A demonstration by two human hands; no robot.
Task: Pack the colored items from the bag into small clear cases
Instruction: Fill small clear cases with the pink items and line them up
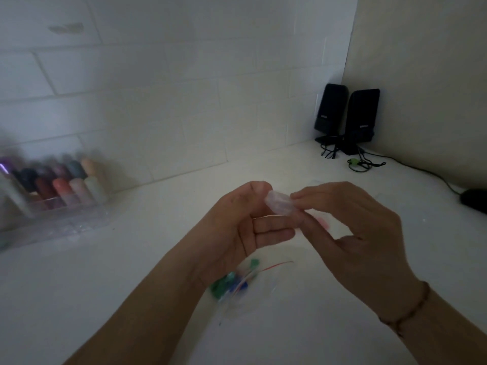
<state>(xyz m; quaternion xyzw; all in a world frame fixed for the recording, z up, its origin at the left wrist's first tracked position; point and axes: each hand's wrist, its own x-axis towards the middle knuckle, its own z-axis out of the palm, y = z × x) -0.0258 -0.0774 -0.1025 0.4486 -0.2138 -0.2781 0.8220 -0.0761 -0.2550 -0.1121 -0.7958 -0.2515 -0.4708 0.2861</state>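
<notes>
A small clear case (pixel 279 204) is held in the air above the white table, between both hands. My left hand (pixel 245 227) holds its left end with thumb and curled fingers. My right hand (pixel 350 227) pinches its right end with thumb and forefinger. Below the hands a clear plastic bag (pixel 253 283) with a red zip line lies on the table, holding green and blue items (pixel 229 283). A faint pink item (pixel 322 222) shows on the table behind my right fingers, blurred.
A clear box of coloured cylinders (pixel 55 191) stands at the far left by the wall. Two black speakers (pixel 347 117) with cables sit in the back right corner. A dark mouse (pixel 475 200) lies at the right edge.
</notes>
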